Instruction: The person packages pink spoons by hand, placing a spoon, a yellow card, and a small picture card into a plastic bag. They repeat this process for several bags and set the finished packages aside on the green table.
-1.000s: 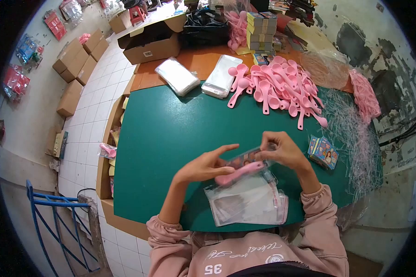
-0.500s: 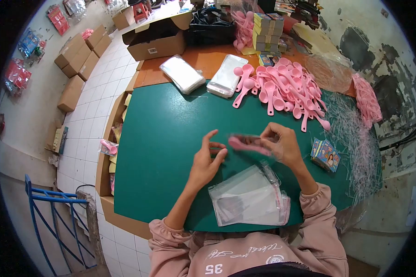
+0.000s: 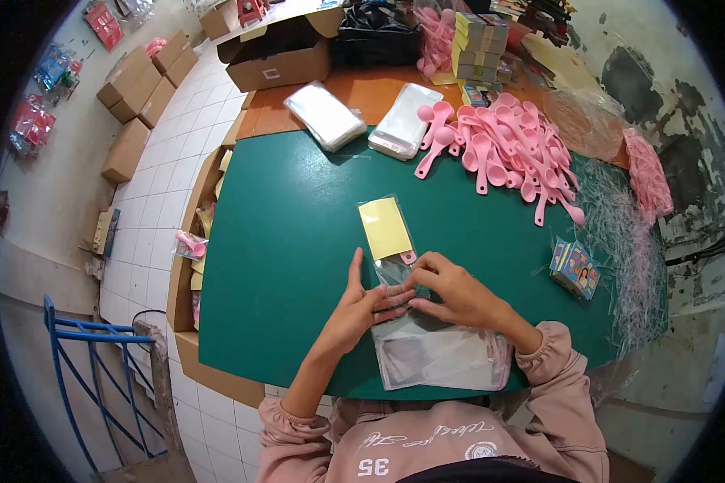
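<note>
A clear plastic bag holding a yellow card lies on the green table, with the pink end of a spoon showing below the card. My left hand touches the near end of this bag, its thumb and index finger apart. My right hand pinches at the same end, fingertips close to those of the left. What the right fingertips grip is too small to make out. Under and in front of both hands lies a stack of clear bags.
Pink spoons are heaped at the back right, beside two stacks of clear bags. Small printed cards lie at the right, near shredded plastic. An open carton stands at the back.
The spoon packet has moved from the right hand's grip down onto the table, its yellow card side now showing. Both hands have come together at its near end.
</note>
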{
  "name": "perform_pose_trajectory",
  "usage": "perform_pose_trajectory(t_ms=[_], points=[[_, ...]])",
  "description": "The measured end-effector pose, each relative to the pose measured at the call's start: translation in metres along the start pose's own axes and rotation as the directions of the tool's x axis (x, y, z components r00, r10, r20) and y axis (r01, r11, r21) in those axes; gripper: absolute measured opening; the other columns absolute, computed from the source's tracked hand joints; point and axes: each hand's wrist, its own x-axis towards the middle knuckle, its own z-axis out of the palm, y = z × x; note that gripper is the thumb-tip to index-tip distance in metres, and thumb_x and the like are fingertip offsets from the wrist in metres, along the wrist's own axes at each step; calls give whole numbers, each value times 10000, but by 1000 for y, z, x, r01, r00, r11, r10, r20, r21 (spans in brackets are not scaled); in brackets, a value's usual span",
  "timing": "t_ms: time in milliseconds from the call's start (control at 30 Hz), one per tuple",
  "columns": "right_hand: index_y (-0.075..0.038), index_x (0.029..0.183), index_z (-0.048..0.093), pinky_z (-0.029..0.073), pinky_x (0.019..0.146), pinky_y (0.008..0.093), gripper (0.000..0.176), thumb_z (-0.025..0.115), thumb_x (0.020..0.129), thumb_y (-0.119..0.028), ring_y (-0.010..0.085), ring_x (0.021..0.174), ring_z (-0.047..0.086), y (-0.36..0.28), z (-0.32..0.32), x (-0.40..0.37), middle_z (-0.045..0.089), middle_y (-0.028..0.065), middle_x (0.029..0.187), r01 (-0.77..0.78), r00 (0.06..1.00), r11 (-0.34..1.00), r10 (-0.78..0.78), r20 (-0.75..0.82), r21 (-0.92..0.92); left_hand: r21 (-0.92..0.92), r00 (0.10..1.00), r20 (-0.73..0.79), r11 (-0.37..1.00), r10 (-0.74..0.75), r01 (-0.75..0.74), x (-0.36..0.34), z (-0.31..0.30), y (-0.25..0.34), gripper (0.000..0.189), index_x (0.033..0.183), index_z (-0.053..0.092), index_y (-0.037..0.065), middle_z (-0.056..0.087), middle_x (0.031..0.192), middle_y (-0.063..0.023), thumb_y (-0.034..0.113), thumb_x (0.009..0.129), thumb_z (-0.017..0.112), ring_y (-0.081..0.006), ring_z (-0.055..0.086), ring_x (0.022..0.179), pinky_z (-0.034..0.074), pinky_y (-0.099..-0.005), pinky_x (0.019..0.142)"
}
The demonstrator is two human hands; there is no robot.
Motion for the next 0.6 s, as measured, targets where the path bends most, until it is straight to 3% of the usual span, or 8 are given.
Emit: perform_pose_trajectory(t_ms=[200, 400, 600], points=[[-28, 854, 545, 431, 719, 380, 194, 645, 719, -125, 294, 829, 504, 0, 21, 12, 479, 128, 878, 105, 994, 987, -106, 0, -125, 56, 1000, 12, 998, -3, 3, -4, -6, -3, 727, 1374, -183, 203, 477, 1174, -228, 42, 911, 354, -275, 546, 1036, 441, -397, 921], [-21, 817, 542, 421, 707, 383, 188, 633, 708, -145, 295, 813, 502, -8, 24, 16, 483, 131, 849, 93, 996, 967, -89, 28, -238, 69, 997, -40, 995, 70, -68, -5, 1, 1, 738, 1387, -159, 195, 512, 1093, -170, 46, 906, 380, -212, 564, 962, 439, -342, 902], [-36, 794, 507, 391, 665, 358, 181, 639, 699, -116, 271, 755, 491, -2, 35, 13, 473, 104, 811, 187, 975, 930, -215, -57, -317, 246, 991, -56, 964, 123, -106, 12, -11, -12, 705, 1405, -84, 183, 563, 923, -130, 19, 904, 385, -175, 595, 803, 512, -298, 740]])
